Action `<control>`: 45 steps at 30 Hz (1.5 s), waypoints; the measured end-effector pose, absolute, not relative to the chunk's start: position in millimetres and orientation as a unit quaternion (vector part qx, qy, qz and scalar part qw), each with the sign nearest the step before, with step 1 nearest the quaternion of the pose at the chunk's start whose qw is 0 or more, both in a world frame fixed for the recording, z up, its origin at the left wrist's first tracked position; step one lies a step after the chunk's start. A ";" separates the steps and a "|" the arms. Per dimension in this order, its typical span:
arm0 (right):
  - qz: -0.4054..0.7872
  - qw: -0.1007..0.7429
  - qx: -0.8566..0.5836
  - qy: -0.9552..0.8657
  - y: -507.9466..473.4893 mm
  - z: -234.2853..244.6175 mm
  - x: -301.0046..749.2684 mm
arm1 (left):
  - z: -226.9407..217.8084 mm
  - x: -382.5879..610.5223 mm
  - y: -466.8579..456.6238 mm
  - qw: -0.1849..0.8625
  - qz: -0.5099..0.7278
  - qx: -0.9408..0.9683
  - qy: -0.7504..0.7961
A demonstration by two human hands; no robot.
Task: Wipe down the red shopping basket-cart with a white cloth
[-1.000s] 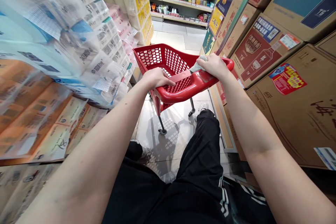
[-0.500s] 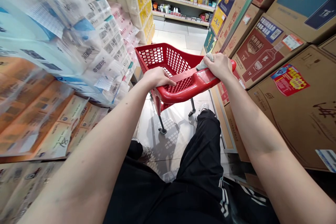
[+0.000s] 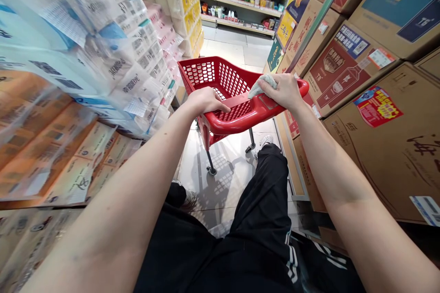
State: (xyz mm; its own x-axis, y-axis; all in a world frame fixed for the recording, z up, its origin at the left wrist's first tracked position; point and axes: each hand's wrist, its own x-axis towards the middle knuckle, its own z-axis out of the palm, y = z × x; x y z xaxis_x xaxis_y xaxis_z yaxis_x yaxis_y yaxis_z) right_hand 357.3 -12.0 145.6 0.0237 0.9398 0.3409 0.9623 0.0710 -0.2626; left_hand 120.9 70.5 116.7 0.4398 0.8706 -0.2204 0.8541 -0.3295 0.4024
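Observation:
A red plastic shopping cart (image 3: 237, 123) stands in front of me, its perforated basket facing away. My left hand (image 3: 208, 100) is closed over the cart's left rim beside the handle, thumb lying along the inner edge. My right hand (image 3: 283, 89) has its fingers closed on a pale grey-green cloth (image 3: 263, 83) and presses it on top of the handle, right of the middle. Part of the cloth is hidden under the fingers. The cart's thin legs and casters rest on the tiled floor between my feet.
Wrapped tissue packs (image 3: 120, 59) are stacked close on the left. Cardboard cartons (image 3: 374, 128) line the right side behind a metal post (image 3: 325, 4). Shelves (image 3: 247, 4) with bottles and tubes stand at the far end, beyond pale floor tiles (image 3: 223, 41).
My right hand has slid slightly left along the handle with the cloth, and more of the cloth shows. My left hand has stayed in place on the rim.

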 end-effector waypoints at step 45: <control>-0.149 0.358 -0.728 -0.566 -47.8 100.1 354.3 | 118.6 115.3 70.1 0.246 0.024 0.818 0.519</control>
State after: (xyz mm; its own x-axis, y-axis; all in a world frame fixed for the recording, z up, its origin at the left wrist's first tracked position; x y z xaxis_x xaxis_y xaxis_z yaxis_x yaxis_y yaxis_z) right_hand 354.3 -47.8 100.1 0.3152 0.7165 0.6223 0.9302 -0.1033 -0.3522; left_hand 115.3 70.1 118.6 0.4602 0.8609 -0.2171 0.8377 -0.3400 0.4274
